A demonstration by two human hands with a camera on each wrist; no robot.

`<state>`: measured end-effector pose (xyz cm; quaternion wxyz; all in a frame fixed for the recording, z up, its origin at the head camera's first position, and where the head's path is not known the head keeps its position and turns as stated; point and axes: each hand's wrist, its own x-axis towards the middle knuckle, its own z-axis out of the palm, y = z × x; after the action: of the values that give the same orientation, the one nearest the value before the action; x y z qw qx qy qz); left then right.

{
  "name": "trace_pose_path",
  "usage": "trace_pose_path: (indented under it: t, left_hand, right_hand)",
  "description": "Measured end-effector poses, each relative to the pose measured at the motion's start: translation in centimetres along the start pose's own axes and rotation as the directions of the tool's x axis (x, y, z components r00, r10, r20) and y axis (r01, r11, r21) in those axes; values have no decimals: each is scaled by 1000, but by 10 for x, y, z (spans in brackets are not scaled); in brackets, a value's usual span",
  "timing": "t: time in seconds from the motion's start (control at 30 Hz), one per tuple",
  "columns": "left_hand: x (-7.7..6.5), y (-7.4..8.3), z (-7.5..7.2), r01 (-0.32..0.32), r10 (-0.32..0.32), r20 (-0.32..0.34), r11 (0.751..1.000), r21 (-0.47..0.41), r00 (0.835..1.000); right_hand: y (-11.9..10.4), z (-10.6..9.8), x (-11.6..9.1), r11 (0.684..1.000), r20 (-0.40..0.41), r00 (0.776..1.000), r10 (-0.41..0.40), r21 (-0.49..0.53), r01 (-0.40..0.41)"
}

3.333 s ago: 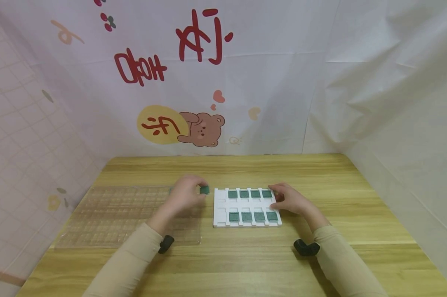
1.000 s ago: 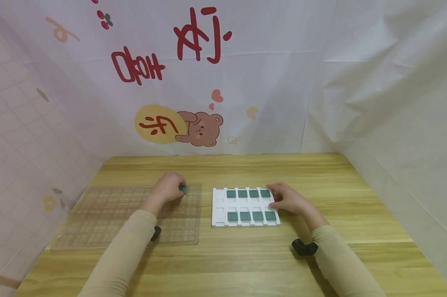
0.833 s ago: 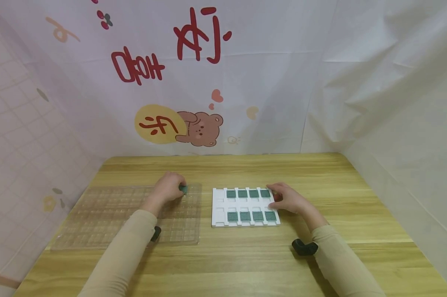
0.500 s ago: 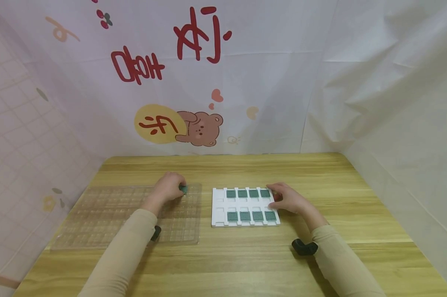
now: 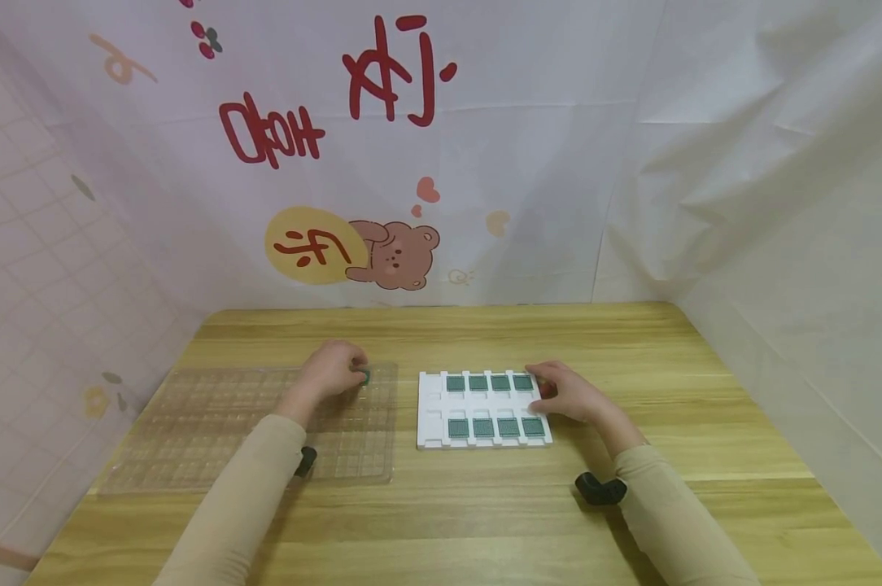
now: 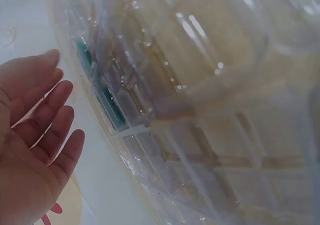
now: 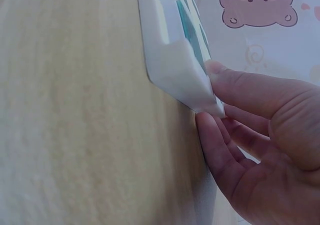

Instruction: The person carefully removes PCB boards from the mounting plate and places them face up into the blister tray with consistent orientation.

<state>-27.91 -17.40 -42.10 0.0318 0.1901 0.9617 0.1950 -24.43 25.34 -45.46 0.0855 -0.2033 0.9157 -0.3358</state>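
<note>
In the head view, my left hand (image 5: pixel 333 369) is over the far right part of a clear plastic compartment tray (image 5: pixel 382 456). A small green square chip (image 5: pixel 365 375) shows at its fingertips. The left wrist view shows that hand's fingers loosely spread beside the tray wall, with green chip edges (image 6: pixel 110 109) inside the compartments. My right hand (image 5: pixel 567 392) holds the right end of a white slotted tray (image 5: pixel 478 403), thumb on top and fingers underneath. Two rows of green chips (image 5: pixel 483 427) fill its slots, except the bare leftmost pair.
Both trays lie on a wood-grain table (image 5: pixel 478 521), with a strip of table between them. A white printed cloth (image 5: pixel 529 163) hangs behind the table and along both sides. Black wrist devices (image 5: pixel 600 489) sit at the sleeve cuffs.
My left hand moved left from near the white tray, carrying a green chip to the clear tray. Its fingers have now loosened from the chip. My right hand keeps its hold.
</note>
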Motion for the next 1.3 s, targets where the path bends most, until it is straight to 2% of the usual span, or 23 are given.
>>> trace_pose_path:
  t: [0.13, 0.27, 0.43, 0.7, 0.83, 1.03, 1.17, 1.3]
  left_hand:
    - [-2, 2, 0, -28, 27, -47, 999, -16, 999]
    - [-5, 9, 0, -92, 94, -105, 996, 23, 990]
    - [-9, 24, -3, -161, 167, -183, 986, 45, 969]
    - [-12, 46, -2, -259, 259, -255, 965, 34, 932]
    - [-14, 57, -1, -272, 272, -276, 962, 40, 922]
    - [-16, 69, 1, -283, 298, -304, 954, 94, 905]
    - [-16, 73, 4, -312, 340, -332, 940, 136, 880]
    - [-15, 77, 9, -337, 362, -355, 932, 131, 862]
  right_hand:
    - [1, 0, 0, 1000, -5, 1000, 2, 8, -2]
    - [2, 1, 0, 1000, -10, 1000, -9, 10, 9]
    - [2, 2, 0, 1000, -15, 1000, -18, 5, 18]
    - [2, 1, 0, 1000, -18, 1000, -21, 21, 21]
    - [0, 1, 0, 1000, -17, 1000, -8, 27, 9]
    - [1, 1, 0, 1000, -17, 1000, -10, 26, 11]
    - [2, 2, 1, 1000, -17, 1000, -6, 11, 6]
    - [2, 2, 1, 1000, -17, 1000, -7, 16, 8]
